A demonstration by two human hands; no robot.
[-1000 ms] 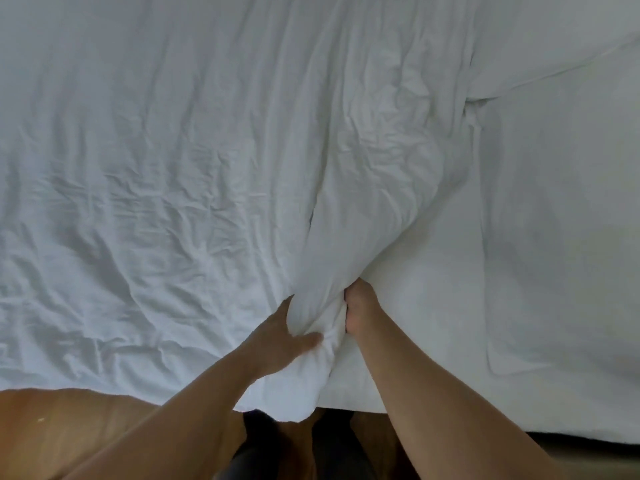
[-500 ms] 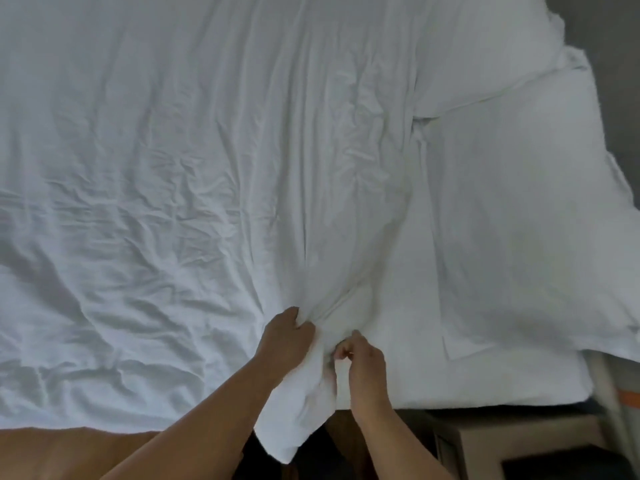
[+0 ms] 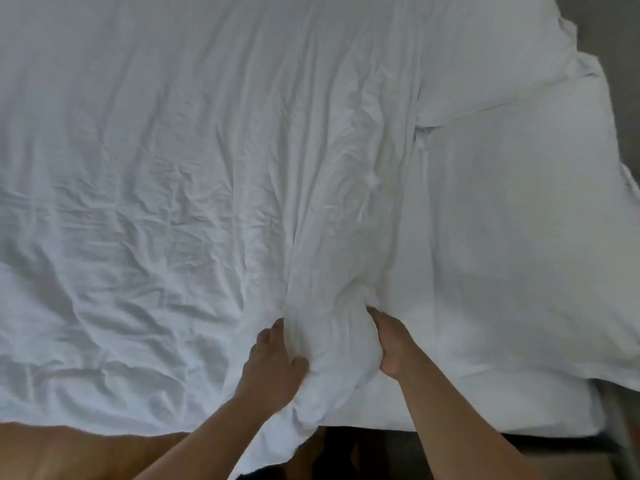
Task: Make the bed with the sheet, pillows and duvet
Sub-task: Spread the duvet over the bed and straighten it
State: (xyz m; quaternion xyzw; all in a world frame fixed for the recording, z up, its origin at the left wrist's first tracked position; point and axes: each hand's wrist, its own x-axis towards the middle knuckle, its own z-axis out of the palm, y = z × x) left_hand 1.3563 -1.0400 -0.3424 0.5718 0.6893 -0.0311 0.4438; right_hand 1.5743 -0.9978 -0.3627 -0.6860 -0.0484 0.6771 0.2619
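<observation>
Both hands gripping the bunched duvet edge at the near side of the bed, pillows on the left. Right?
Not quite. The head view shows both hands, left hand and right hand, gripping the bunched duvet at the bed's near side, but the pillows lie on the right, not the left.

A strip of orange-brown wooden floor (image 3: 69, 455) runs along the lower left of the frame, blurred and without visible detail. At lower centre and toward the lower right lies a dark, shadowed band (image 3: 346, 452) under the white bedding, too dim to make out what it holds. A grey wall surface (image 3: 620, 46) fills the upper right corner, and a pale grey upright strip (image 3: 623, 441) stands at the lower right edge.
</observation>
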